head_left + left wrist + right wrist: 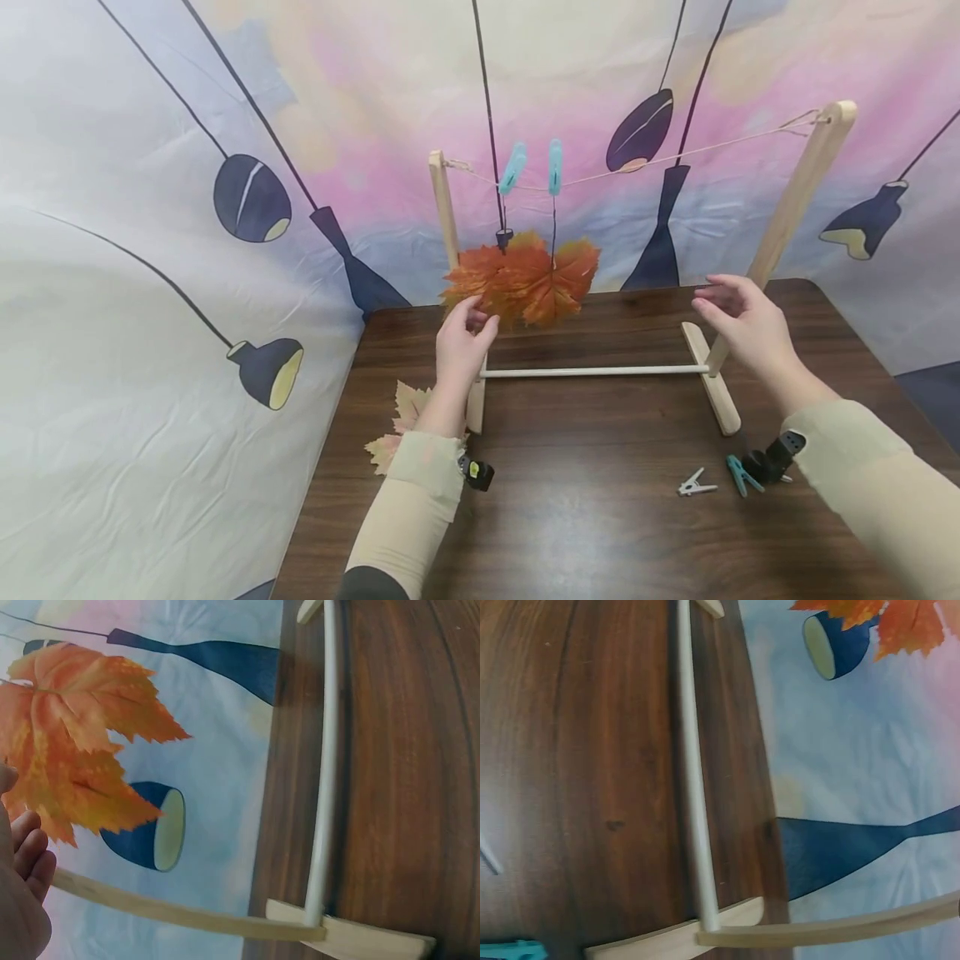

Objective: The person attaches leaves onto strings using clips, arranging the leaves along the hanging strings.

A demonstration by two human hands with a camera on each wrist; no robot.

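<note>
Two orange maple leaves (558,279) hang by their stems from the string of a wooden frame. A light-blue clothespin (555,167) and a tilted clothespin (513,169) grip them there, and the leaves overlap. My left hand (461,348) is raised just below and left of the leaves, its fingers loosely bent, holding nothing. In the left wrist view its fingers lie right beside the leaf (82,742). My right hand (752,325) hovers empty in front of the frame's right post (798,200), thumb and fingers apart; the right wrist view does not show it.
A pale leaf (408,408) lies on the brown table (585,525), partly behind my left forearm. A white clothespin (697,483) and a blue clothespin (742,476) lie near my right wrist. A white crossbar (592,372) joins the frame's feet; a printed cloth (150,467) hangs behind.
</note>
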